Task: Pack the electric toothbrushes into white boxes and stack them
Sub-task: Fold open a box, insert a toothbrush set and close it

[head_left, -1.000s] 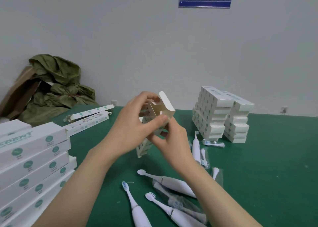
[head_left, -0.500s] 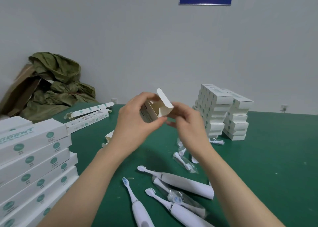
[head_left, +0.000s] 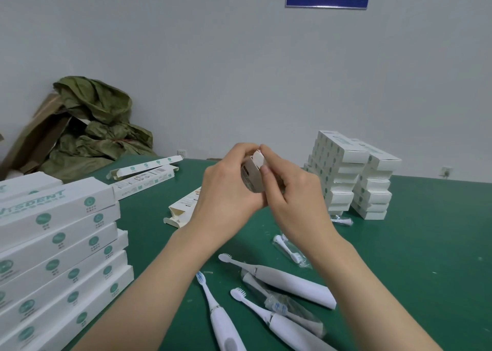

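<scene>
Over the green table [head_left: 426, 244], the left hand [head_left: 229, 191] is gripping the white box [head_left: 253, 177] end-up, probably to steady it, while the right hand [head_left: 290, 193] is pinching its end flap [head_left: 258, 159] closed, with loose electric toothbrushes [head_left: 287, 280] lying underneath.

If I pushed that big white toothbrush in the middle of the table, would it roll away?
Likely a bit: the toothbrush has a rounded, smooth-looking handle and lies flat on the table. Its thin neck and brush head would probably make it swing rather than roll straight. It looks rigid, so it should not bend.
</scene>
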The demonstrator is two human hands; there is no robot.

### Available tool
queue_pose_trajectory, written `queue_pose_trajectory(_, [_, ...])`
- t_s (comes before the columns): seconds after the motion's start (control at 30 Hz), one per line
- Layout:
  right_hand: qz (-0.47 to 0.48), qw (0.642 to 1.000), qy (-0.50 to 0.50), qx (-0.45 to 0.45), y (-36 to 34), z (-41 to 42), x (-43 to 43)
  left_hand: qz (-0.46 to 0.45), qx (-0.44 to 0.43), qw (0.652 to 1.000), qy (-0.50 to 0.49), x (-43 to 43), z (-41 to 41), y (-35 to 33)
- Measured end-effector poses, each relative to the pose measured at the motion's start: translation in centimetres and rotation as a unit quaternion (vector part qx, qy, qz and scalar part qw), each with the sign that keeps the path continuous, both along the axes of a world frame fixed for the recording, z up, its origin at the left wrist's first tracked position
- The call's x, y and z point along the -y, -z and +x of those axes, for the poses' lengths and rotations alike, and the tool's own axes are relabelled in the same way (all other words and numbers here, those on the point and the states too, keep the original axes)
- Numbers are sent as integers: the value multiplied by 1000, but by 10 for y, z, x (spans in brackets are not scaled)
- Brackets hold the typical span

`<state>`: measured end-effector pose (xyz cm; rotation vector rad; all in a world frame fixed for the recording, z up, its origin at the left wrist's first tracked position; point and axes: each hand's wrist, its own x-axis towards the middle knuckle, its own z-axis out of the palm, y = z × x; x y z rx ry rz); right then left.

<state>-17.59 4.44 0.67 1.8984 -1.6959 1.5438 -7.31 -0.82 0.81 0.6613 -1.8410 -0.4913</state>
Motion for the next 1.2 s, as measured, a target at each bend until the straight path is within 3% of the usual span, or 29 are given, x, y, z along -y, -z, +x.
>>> queue_pose_trajectory(0.13, [-30, 999, 25, 9, -1, 0, 0, 24, 1, 1000, 6, 4, -2, 1])
queue_pose_trajectory(0.27, [-34, 997, 38, 56, 2, -3, 2, -12, 83, 996, -28, 10, -2, 6])
queue_pose_trajectory(0.47, [-18, 998, 25, 49, 10, 3, 5, -39, 48, 997, -43, 14, -2, 9])
queue_pose_trajectory(0.8, [62, 996, -11, -59, 17, 4, 7, -31, 70, 995, -56, 12, 4, 8])
queue_pose_trajectory(0.87, [47, 994, -75, 59, 13, 3, 6, -30, 49, 997, -48, 12, 7, 5])
queue_pose_trajectory(0.97, [10, 933, -89, 348, 2, -12, 8, 20, -84, 993, 76, 14, 21, -7])
queue_pose_trajectory(1.07, [159, 899, 18, 409, 0, -41, 8, 60, -158, 953, 250, 22, 39, -15])
queue_pose_trajectory(1.13, [246, 851, -16, 464, 4, -53, 6, 89, -170, 927, 324, 28, 46, -12])
queue_pose_trajectory(1.2, [245, 783, -104, 563, 5, -60, 5, 135, -165, 909, 359, 34, 50, -8])
